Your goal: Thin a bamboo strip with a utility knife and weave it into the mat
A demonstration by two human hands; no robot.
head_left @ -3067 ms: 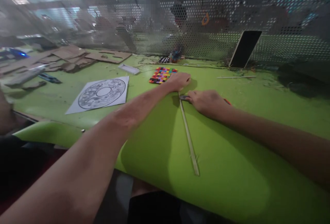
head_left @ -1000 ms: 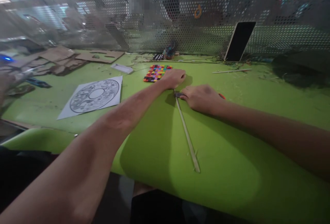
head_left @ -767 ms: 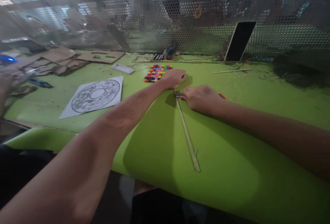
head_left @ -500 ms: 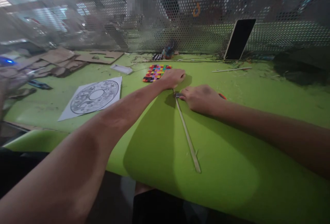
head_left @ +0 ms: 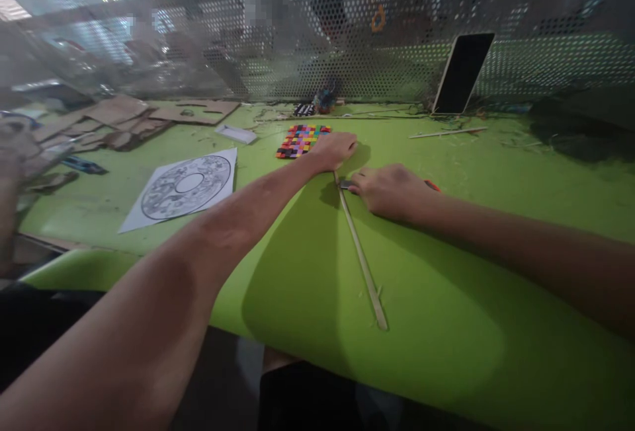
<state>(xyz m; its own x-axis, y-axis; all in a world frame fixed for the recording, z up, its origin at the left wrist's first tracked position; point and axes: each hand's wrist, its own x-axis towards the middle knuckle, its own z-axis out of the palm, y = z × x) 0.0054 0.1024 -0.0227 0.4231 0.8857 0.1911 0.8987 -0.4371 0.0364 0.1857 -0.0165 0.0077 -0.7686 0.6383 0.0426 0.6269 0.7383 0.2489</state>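
A thin pale strip, like split bamboo [head_left: 360,252], lies lengthwise on the green tabletop [head_left: 292,272]. Its far end runs under my left hand [head_left: 337,149], which is closed on it beside a multicoloured woven mat [head_left: 296,142]. My right hand [head_left: 389,190] is closed round a utility knife [head_left: 346,185] whose short grey blade meets the strip just below the left hand. An orange-red end of the knife shows behind the right hand; the rest of the handle is hidden. Small shavings cling near the strip's near end.
A sheet with a printed circular pattern [head_left: 189,183] lies left. Behind it are a small white tray [head_left: 235,133], cardboard pieces [head_left: 119,114] and a blue cutter [head_left: 83,164]. A phone [head_left: 463,74] leans on the perforated panel; a thin stick [head_left: 448,133] lies before it. Another person's arm [head_left: 7,199] shows far left.
The view has shifted slightly. Both hands and the strip keep nearly the same positions, with the blade still at the strip. At the far left, another person's arm has come into view.
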